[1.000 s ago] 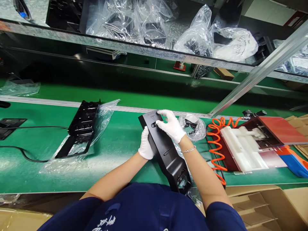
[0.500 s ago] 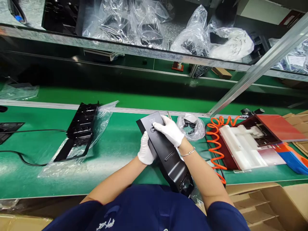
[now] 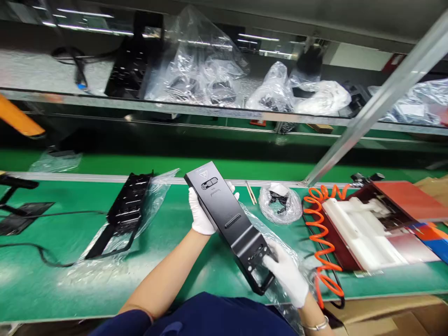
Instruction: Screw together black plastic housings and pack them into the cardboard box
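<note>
Nearest, the right hand (image 3: 289,276) is touching the framed lower end of the black housing (image 3: 224,210), how firmly its fingers are closing being impossible to tell; farther off, the left hand (image 3: 201,219) is gripping the other end above the bench (image 3: 167,221), fingers curling around it. Supporting both ends is probably steadying it best. Its underside is facing away; beyond, crumpled clear bags (image 3: 199,86) are obscuring their contents.

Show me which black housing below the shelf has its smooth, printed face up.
The held housing, in the left hand, with the right hand at its framed end. The other housing, lying on clear plastic, shows its ribbed side.
</note>
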A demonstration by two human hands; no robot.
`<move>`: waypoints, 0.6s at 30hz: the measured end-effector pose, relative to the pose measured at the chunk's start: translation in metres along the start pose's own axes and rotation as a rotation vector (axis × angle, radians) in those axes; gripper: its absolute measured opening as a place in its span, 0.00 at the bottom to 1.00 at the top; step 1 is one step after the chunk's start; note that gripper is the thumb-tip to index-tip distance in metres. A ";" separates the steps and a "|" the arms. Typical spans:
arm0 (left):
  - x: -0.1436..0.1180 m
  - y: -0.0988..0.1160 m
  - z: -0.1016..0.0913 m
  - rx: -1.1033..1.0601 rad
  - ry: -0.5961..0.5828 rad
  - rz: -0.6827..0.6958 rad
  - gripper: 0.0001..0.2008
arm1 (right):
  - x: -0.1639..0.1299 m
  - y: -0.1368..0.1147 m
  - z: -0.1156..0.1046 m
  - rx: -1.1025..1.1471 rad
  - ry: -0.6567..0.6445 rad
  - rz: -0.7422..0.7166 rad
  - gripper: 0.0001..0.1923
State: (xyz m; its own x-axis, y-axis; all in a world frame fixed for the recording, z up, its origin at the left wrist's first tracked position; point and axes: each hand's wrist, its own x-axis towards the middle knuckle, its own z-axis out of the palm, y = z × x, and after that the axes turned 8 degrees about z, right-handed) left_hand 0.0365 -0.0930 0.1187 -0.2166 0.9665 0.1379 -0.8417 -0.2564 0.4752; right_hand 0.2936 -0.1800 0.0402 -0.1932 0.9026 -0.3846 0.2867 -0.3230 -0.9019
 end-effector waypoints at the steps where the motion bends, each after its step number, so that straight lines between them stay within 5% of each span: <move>1: -0.003 -0.008 0.004 0.032 0.007 -0.038 0.42 | -0.008 0.003 -0.003 0.042 0.084 0.001 0.30; 5: -0.018 -0.030 -0.001 0.376 -0.090 -0.276 0.36 | -0.061 0.011 -0.072 0.069 0.422 0.016 0.26; 8: -0.020 -0.033 -0.021 0.725 -0.350 -0.531 0.35 | -0.134 0.031 -0.145 0.075 0.694 0.106 0.30; 10: -0.018 -0.031 -0.034 0.885 -0.389 -0.585 0.37 | -0.186 0.049 -0.178 0.101 0.862 0.142 0.33; 14: -0.017 -0.029 -0.052 1.017 -0.340 -0.635 0.43 | -0.254 0.080 -0.203 0.138 1.085 0.259 0.36; 18: -0.019 -0.034 -0.061 1.044 -0.347 -0.676 0.45 | -0.274 0.096 -0.207 0.135 1.120 0.259 0.34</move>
State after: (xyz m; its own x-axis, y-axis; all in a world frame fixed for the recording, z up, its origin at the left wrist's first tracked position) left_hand 0.0388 -0.1021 0.0470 0.3701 0.8941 -0.2521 0.0832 0.2384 0.9676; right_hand 0.5682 -0.3996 0.0996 0.8155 0.5301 -0.2322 0.0808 -0.5016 -0.8613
